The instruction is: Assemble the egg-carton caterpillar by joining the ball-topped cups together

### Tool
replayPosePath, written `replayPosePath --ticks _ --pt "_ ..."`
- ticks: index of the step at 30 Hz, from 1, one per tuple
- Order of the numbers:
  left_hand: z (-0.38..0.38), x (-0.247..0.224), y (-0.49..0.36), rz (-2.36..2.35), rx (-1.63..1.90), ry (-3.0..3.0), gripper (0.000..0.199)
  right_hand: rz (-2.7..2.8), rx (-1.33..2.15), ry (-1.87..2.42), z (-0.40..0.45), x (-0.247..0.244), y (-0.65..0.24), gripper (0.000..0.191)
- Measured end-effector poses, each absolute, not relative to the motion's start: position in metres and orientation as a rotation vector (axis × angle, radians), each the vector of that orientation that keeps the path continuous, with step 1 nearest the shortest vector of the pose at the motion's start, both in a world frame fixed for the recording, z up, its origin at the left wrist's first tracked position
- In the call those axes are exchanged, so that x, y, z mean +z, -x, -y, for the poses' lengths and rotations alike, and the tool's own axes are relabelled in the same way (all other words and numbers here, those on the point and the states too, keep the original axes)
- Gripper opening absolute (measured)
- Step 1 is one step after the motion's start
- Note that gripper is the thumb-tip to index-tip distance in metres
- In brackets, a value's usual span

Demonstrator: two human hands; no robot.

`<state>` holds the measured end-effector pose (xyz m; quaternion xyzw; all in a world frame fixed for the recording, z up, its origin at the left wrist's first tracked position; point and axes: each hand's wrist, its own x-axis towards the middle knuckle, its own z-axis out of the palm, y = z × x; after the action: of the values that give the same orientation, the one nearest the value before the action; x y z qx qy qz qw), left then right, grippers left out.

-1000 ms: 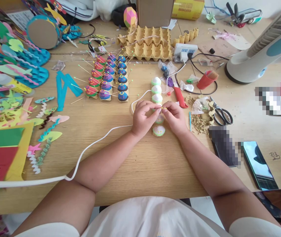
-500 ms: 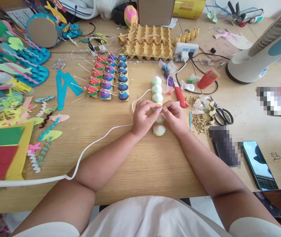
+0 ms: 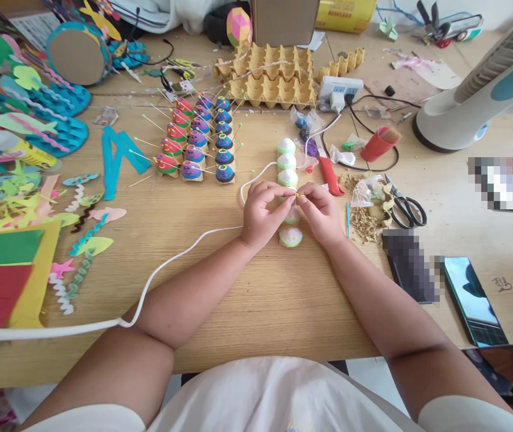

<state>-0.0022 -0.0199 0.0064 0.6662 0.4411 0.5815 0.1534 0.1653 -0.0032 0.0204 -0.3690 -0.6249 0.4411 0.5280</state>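
Note:
My left hand (image 3: 265, 211) and my right hand (image 3: 320, 211) meet at the fingertips above a row of white clay domes. Between them both pinch a small yellow piece of clay (image 3: 298, 195). Beneath my hands runs the row, an egg-carton strip of white domes (image 3: 288, 177) edged in pale green; its middle part is hidden by my fingers. The nearest dome (image 3: 290, 237) bears small yellow spots. Left of the row stand similar domes in red (image 3: 167, 164), purple (image 3: 192, 171) and dark blue (image 3: 225, 174), with pins sticking out of the red and blue ones.
A white cord (image 3: 179, 255) crosses the table and my left forearm. To the right lie black-handled scissors (image 3: 409, 212), a red craft knife (image 3: 329, 177), wood shavings (image 3: 364, 225) and a phone (image 3: 474, 300). Egg cartons (image 3: 269, 75) sit behind, paper cut-outs (image 3: 17, 204) at left, a fan (image 3: 458, 114) at right.
The yellow piece between my fingertips looks shorter and more bunched than before. Both hands stay almost in the same place.

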Motion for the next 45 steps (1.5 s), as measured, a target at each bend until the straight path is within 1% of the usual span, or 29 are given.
replayPosePath --ticks 9,14,17,21,26,31,37,45 --pt "0.0198 0.0057 0.0023 -1.189 1.726 -1.934 0.004 1.512 1.029 0.851 0.0035 0.0208 -0.1671 0.048" --pt "0.0202 0.0063 0.0025 -1.245 1.664 -1.961 0.005 1.511 1.024 0.876 0.0029 0.0203 -0.1673 0.048" --pt "0.0204 0.0066 0.0019 -1.214 1.699 -1.961 0.005 1.5 1.035 0.856 0.0027 0.0199 -0.1671 0.047" --pt "0.0201 0.0063 0.0015 -1.183 1.741 -1.944 0.005 1.485 1.05 0.87 0.0026 0.0198 -0.1667 0.049" --pt "0.0201 0.0064 0.0022 -1.231 1.674 -1.968 0.009 1.443 1.095 0.896 0.0027 0.0194 -0.1656 0.052" --pt "0.0204 0.0071 0.002 -1.192 1.722 -1.968 0.007 1.373 1.157 0.888 0.0035 0.0187 -0.1649 0.049" --pt "0.0207 0.0071 0.0025 -1.255 1.653 -1.988 0.012 1.381 1.136 0.91 0.0048 0.0203 -0.1657 0.045" --pt "0.0212 0.0082 0.0025 -1.235 1.633 -1.957 0.014 1.387 1.117 0.913 0.0036 0.0191 -0.1661 0.033"
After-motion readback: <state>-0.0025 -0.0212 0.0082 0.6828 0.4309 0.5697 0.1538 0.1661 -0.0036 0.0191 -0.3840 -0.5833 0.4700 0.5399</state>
